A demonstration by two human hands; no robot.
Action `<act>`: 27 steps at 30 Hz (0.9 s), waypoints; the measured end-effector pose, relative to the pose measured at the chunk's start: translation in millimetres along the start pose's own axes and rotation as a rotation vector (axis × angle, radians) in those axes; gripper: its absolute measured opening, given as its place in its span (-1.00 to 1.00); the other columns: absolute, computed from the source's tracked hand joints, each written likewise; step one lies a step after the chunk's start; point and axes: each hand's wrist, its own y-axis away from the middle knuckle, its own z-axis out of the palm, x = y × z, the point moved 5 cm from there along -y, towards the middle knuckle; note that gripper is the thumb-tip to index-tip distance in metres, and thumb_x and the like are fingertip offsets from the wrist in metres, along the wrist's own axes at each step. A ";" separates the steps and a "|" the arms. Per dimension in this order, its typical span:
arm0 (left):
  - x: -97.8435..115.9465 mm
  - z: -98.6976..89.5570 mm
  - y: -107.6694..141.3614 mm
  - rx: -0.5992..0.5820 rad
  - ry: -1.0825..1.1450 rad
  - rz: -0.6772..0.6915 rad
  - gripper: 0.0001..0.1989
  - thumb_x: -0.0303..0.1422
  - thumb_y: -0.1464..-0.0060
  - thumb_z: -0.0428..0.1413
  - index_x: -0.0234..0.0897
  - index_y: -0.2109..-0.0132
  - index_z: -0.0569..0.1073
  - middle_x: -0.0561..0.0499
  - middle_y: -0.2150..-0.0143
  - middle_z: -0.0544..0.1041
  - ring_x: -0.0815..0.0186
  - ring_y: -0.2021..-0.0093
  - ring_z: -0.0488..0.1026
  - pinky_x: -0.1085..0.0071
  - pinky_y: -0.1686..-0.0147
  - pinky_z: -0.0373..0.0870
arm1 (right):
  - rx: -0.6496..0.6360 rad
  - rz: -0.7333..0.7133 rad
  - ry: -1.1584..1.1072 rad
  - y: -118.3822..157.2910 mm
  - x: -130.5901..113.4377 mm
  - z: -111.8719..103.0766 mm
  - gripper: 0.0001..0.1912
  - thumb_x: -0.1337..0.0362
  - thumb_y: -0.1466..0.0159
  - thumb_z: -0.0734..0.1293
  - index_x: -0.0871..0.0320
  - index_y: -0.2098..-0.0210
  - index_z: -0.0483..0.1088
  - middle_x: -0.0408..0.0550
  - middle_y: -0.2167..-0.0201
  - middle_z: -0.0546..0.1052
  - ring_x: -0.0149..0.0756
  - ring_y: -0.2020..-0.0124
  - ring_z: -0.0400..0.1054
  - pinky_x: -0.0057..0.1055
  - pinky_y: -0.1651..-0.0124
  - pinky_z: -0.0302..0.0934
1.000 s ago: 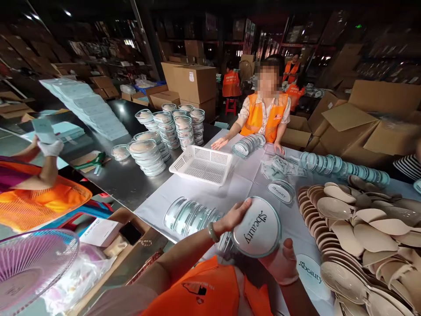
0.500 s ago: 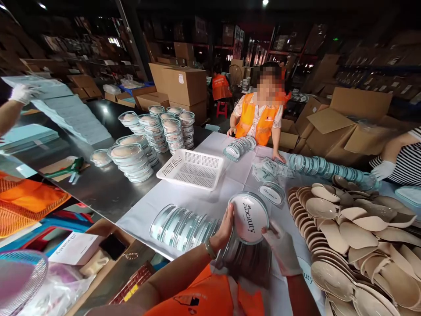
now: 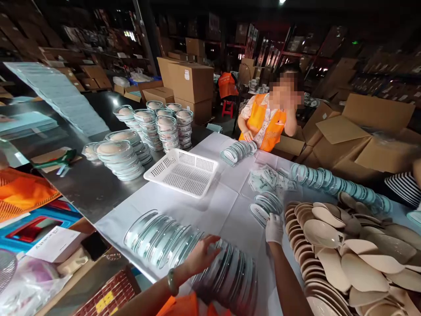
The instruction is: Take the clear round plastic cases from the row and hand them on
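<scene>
My bare left hand (image 3: 205, 254), a bangle at its wrist, is over a long row of clear plastic cases (image 3: 164, 239) standing on edge. Its fingers are spread and it holds nothing I can see. My right hand (image 3: 274, 229), in a white glove, is closed at the edge of a round case printed "beauty" (image 3: 259, 214). That case leans at the front of a small fanned group of similar cases (image 3: 271, 199). Part of the row beneath my left hand is in shade.
A white perforated basket (image 3: 184, 173) sits on the white-covered table. Beige moulded cups (image 3: 358, 254) are heaped to the right. Printed packets (image 3: 268, 177) lie behind the fanned cases. Stacked cases (image 3: 120, 160) stand left, while a co-worker in an orange vest (image 3: 263, 118) is across the table.
The printed case has moved from between both hands to the fanned group, with my right hand. My left hand let go and moved down-left over the row. The co-worker raised a hand.
</scene>
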 end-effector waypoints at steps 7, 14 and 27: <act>1.2 28.5 -15.9 -0.259 -0.298 0.141 -0.20 0.09 -0.08 0.17 -0.08 -0.40 0.28 -0.23 -0.40 0.31 -0.17 -0.39 0.24 -0.15 -0.37 0.05 | 0.005 0.007 0.021 -19.8 19.3 -1.0 -0.65 0.30 -0.30 0.24 0.24 0.01 0.52 0.20 0.07 0.53 -0.06 0.01 0.32 -0.29 0.06 0.14; 3.7 92.7 -25.5 -0.637 -0.602 0.329 0.13 0.18 0.08 0.27 -0.15 -0.50 0.03 -0.30 -0.48 0.13 -0.33 -0.46 -0.01 -0.36 -0.34 -0.23 | 0.049 0.090 -0.002 -9.0 11.8 -35.1 -0.54 0.25 -0.33 0.24 0.25 -0.18 0.40 0.27 0.04 0.51 -0.04 0.04 0.35 -0.26 0.16 0.08; 1.3 92.3 -19.8 -0.584 -0.510 0.253 -0.10 0.06 -0.01 0.29 -0.20 -0.40 0.25 -0.33 -0.42 0.24 -0.35 -0.41 0.08 -0.28 -0.34 -0.17 | -0.224 0.422 -0.280 243.3 -4.2 19.3 -0.58 0.16 -0.36 0.10 0.13 0.00 0.50 0.14 0.27 0.61 -0.09 0.24 0.50 -0.27 0.19 0.22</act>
